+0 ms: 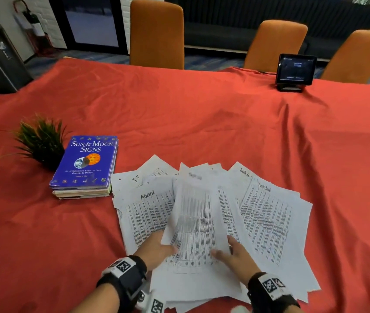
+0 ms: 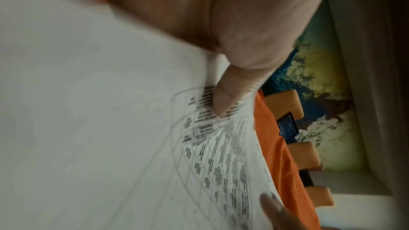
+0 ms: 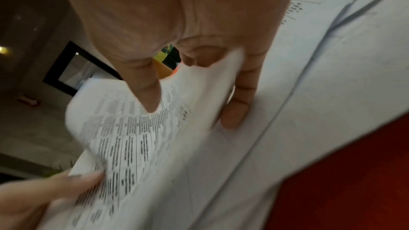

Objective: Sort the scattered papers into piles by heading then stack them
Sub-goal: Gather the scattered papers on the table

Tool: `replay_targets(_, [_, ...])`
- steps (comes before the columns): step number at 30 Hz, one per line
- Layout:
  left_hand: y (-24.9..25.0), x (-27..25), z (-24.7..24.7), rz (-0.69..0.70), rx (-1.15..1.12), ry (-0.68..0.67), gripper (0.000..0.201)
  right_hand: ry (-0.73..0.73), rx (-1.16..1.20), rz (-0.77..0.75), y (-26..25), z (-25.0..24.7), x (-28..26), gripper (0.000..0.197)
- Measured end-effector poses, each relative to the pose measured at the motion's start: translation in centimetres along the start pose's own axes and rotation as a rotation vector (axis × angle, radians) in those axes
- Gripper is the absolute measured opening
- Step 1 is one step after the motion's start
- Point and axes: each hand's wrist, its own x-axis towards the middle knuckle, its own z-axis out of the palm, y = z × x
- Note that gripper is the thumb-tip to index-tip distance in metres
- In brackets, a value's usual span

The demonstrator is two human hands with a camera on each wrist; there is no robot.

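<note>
Fingers (image 3: 238,111) of both hands pinch one sheet (image 1: 193,222) by its near edge; I'd lift it slowly, read its blurred heading, leaving the ADMIN page (image 1: 148,206) flat.

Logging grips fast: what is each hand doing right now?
Left hand: pinching the lifted sheet.
Right hand: pinching the same sheet.

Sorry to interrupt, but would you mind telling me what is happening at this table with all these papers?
A person is sorting printed sheets spread in a fan on the red tablecloth. Both hands hold one lifted sheet by its near edge: the left hand on one side, the right hand on the other. Handwritten headings such as ADMIN and Task List show on the sheets below. No separate piles exist yet.
</note>
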Motion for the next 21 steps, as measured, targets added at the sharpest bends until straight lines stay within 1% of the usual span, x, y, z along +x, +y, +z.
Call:
replay_targets(2, [1.3, -0.6, 0.7, 0.037, -0.014, -0.042, 0.031, 0.056, -0.044, 0.062, -0.9, -1.1, 0.5, 0.017])
replay_targets(3, [1.9, -0.7, 1.0, 0.046, -0.03, -0.066, 0.023, 0.113, -0.09, 0.087, -1.1, -1.8, 1.0, 0.014])
replay_targets(5, [2.6, -0.9, 1.5, 0.054, -0.087, -0.084, 0.018, 0.28, -0.206, 0.12, -1.1, -3.3, 2.3, 0.012])
replay_targets(6, [2.6, -0.9, 1.5, 0.04, -0.104, -0.065, 0.016, 0.358, -0.26, 0.138, -1.1, -4.0, 2.9, 0.01])
replay_targets(7, [2.4, -0.8, 1.5, 0.013, -0.103, -0.037, 0.015, 0.408, -0.314, 0.154, -1.1, -4.6, 3.3, 0.008])
replay_targets(8, [2.3, -0.7, 1.5, -0.024, -0.099, -0.008, 0.016, 0.424, -0.366, 0.173, -1.0, -5.0, 3.6, 0.01])
replay_targets(10, [2.1, -0.5, 1.6, -0.086, -0.107, 0.008, 0.026, 0.406, -0.401, 0.211, -0.6, -5.3, 4.3, 0.024])
replay_targets(12, [2.4, -0.3, 1.9, -0.122, -0.118, 0.005, 0.037, 0.404, -0.327, 0.262, -0.4, -5.3, 4.9, 0.039])
replay_targets(13, [2.5, -0.1, 2.0, -0.133, -0.127, 0.0, 0.041, 0.412, -0.269, 0.292, -0.5, -5.1, 5.1, 0.043])
replay_targets(14, [2.7, -0.1, 2.1, -0.143, -0.126, -0.009, 0.045, 0.42, -0.221, 0.313, -0.7, -5.0, 5.2, 0.042])
replay_targets(15, [2.8, 0.0, 2.1, -0.147, -0.127, -0.015, 0.048, 0.422, -0.193, 0.311, -0.8, -4.9, 5.4, 0.037])
replay_targets(18, [2.6, 0.4, 2.2, -0.119, -0.113, -0.036, 0.048, 0.369, -0.153, 0.235, -1.4, -4.7, 5.1, 0.014])
replay_targets(19, [2.5, 0.4, 2.2, -0.097, -0.104, -0.039, 0.047, 0.351, -0.131, 0.203, -1.4, -4.6, 4.9, 0.013])
replay_targets(21, [2.2, 0.6, 2.2, -0.075, -0.082, -0.015, 0.046, 0.317, -0.049, 0.157, -1.1, -4.6, 4.5, 0.017])
